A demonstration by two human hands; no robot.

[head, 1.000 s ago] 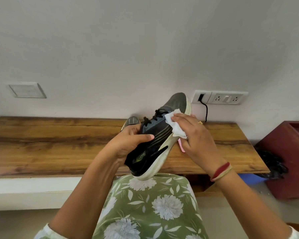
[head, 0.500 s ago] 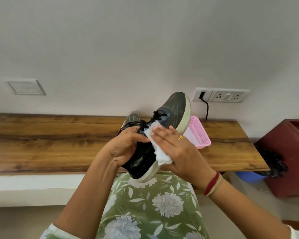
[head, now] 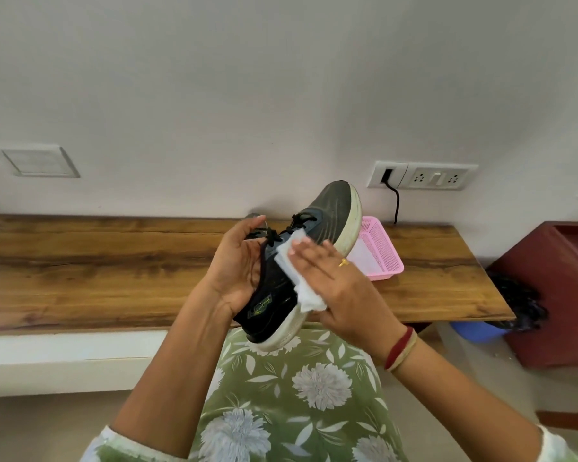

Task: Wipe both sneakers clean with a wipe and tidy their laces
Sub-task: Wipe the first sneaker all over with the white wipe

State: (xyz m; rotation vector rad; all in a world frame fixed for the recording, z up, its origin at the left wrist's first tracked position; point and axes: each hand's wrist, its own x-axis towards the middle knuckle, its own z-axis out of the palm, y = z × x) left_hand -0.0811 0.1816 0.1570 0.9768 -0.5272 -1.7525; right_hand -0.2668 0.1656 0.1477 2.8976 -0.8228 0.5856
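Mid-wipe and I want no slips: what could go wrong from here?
1. Only the left hand grips the sneaker, near its heel, toe tilted up; the right hand pushing on the wipe could twist it loose.
2. The loose laces lie beside the wipe and could snag.
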